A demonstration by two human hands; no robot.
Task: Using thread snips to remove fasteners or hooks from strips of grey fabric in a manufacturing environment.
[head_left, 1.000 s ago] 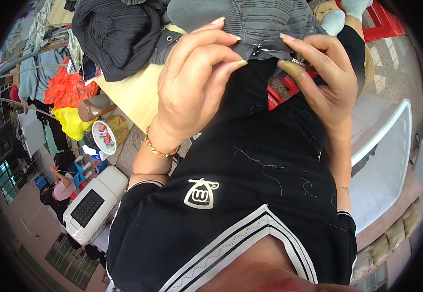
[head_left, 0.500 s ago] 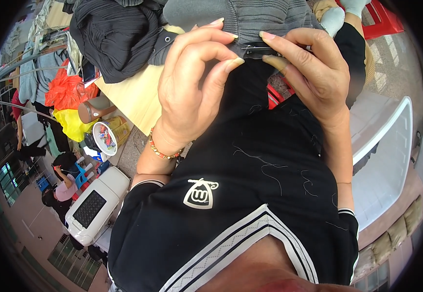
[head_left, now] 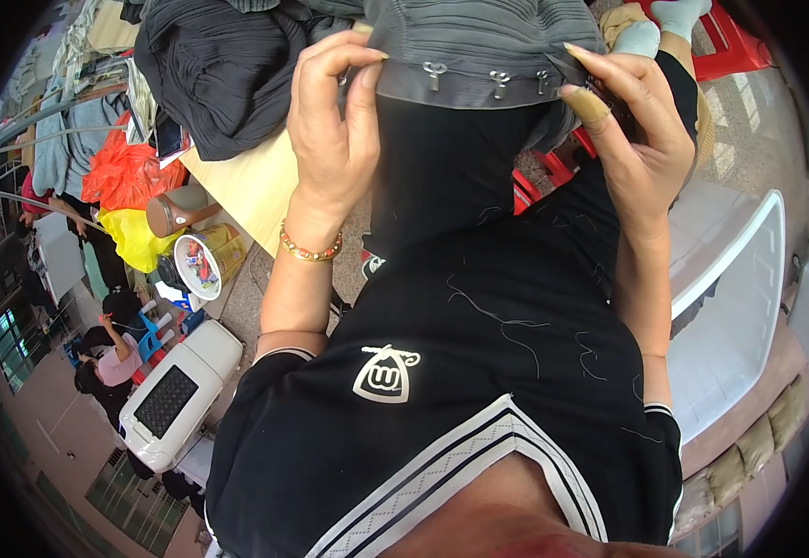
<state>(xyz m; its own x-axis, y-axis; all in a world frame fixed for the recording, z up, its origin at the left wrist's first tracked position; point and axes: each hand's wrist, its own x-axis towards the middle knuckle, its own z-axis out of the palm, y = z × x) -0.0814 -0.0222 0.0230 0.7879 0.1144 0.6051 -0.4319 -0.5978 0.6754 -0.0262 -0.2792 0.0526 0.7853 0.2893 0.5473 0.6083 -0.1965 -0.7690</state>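
Note:
A grey pleated garment (head_left: 488, 33) lies over my lap at the top of the view. Its smooth edge band (head_left: 460, 95) is stretched sideways between my hands, and small silver metal hooks (head_left: 499, 84) stand along it. At the band's left end, my left hand (head_left: 334, 130) pinches the cloth between thumb and fingers. My right hand (head_left: 641, 139) grips the other end, with a tan cover on its thumb. A red-and-gold bracelet (head_left: 309, 249) circles my left wrist. Loose threads cling to my black clothing.
A dark pleated garment (head_left: 218, 79) is heaped on a pale wooden board (head_left: 255, 209) to the left. Beside it are a red plastic bag (head_left: 120, 167), a brown-lidded bottle (head_left: 176, 212) and a tub (head_left: 201, 267). A white plastic bin (head_left: 735, 325) stands at right. Other people sit far left.
My hands have moved apart, the left one to the left and the right one slightly right. The garment's band has been spread flat, bringing several hooks into view.

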